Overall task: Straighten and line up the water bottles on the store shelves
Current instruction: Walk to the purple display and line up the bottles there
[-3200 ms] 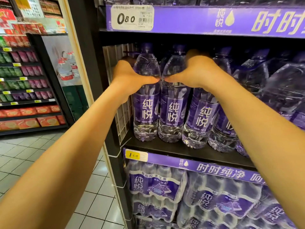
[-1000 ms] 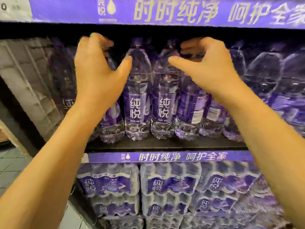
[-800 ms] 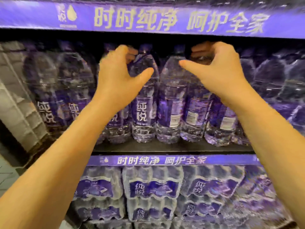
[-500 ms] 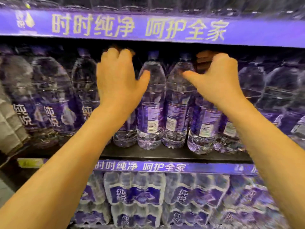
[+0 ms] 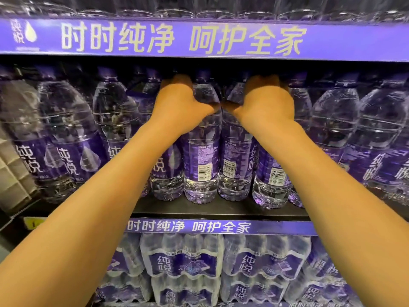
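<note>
Both our arms reach straight forward and up to the middle shelf (image 5: 221,210), forearms bare, wrists bent slightly down. Our left hand (image 5: 180,105) is curled over the shoulder of one bottle (image 5: 202,151), thumb pressed across its front and the fingers wrapped round behind near the neck, where we cannot see them. Our right hand (image 5: 266,103) mirrors it on the next bottle (image 5: 235,156) just to the right: thumb pointing inward across the shoulder, fingers hooked over the top into the dark under the upper shelf strip (image 5: 199,38). The two thumbs nearly meet between the bottles.

Both gripped bottles stand upright at the shelf's front edge, touching side by side, with barcodes and small print facing us. The row (image 5: 66,138) to the left shows its purple brand labels forward; the bottles to the right are turned partly sideways. Below the lower strip (image 5: 221,227), shrink-wrapped packs (image 5: 183,262) of small bottles are stacked.
</note>
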{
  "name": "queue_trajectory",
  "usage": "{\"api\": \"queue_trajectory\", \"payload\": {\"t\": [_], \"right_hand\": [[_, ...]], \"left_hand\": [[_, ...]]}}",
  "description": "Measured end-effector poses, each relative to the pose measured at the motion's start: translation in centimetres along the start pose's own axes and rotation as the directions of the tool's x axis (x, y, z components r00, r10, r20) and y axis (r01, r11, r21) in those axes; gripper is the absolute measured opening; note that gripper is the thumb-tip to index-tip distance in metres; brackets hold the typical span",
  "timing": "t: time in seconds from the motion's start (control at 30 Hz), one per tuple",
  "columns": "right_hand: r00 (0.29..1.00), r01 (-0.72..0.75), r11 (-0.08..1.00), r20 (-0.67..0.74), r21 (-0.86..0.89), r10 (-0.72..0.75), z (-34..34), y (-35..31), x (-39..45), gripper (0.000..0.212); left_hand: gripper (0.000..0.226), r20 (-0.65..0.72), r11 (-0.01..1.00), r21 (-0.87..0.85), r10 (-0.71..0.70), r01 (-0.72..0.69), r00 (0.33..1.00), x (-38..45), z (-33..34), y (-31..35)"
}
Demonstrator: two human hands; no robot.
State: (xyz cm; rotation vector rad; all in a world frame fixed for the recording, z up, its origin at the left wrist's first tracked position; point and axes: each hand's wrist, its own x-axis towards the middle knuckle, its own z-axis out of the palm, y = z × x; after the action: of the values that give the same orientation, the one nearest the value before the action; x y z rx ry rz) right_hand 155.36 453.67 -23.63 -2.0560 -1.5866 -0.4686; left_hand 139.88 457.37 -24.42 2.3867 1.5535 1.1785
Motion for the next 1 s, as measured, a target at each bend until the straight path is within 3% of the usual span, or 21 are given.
{"api": "queue_trajectory", "payload": {"t": [0.2, 0.37, 0.47, 0.57, 0.67, 0.73, 0.87, 1.0], "right_hand": [[0.990, 0.029, 0.999, 0.138, 0.036, -0.034, -2.2, 0.8, 0.9, 0.083], [0.945, -0.030, 0.985, 0.325, 0.170, -0.028, -3.7, 2.5, 0.9, 0.072], [0.959, -0.038, 0.980, 0.282, 0.197, -0.019, -3.6, 2.6, 0.4, 0.072], [0.983, -0.002, 0.995, 0.181, 0.105, -0.017, -2.8, 1.7, 0.1, 0.088], [0.998, -0.004, 1.000, 0.070, 0.022, 0.002, -2.1, 0.8, 0.1, 0.090], [0.997, -0.001, 1.000, 0.072, -0.020, 0.003, -2.2, 0.5, 0.1, 0.083], [0.961, -0.014, 0.999, 0.277, 0.036, 0.004, -3.5, 1.2, 1.0, 0.079], [0.863, -0.202, 0.959, 0.500, 0.201, 0.077, -4.8, 1.6, 0.9, 0.104]], "left_hand": [[0.085, -0.111, 0.957, 0.288, 0.061, -0.027, 0.992, 0.6, 0.5, 0.6], [0.076, -0.150, 0.946, 0.323, 0.093, -0.040, 0.984, 0.7, 0.8, 0.5], [0.078, -0.104, 0.966, 0.250, 0.092, -0.064, 0.990, 0.4, 0.6, 0.2], [0.075, 0.016, 0.997, 0.068, 0.033, -0.034, 0.999, 1.1, -0.3, -0.3], [0.073, 0.056, 0.992, 0.124, 0.018, -0.025, 0.998, 1.7, -0.9, -0.7], [0.073, 0.007, 0.975, 0.218, 0.037, -0.038, 0.999, 1.5, -0.8, -0.5], [0.070, -0.146, 0.940, 0.336, 0.118, -0.063, 0.982, 0.8, -0.2, 0.2], [0.068, -0.143, 0.934, 0.346, 0.144, -0.086, 0.979, 0.4, -0.2, 0.7]]}}
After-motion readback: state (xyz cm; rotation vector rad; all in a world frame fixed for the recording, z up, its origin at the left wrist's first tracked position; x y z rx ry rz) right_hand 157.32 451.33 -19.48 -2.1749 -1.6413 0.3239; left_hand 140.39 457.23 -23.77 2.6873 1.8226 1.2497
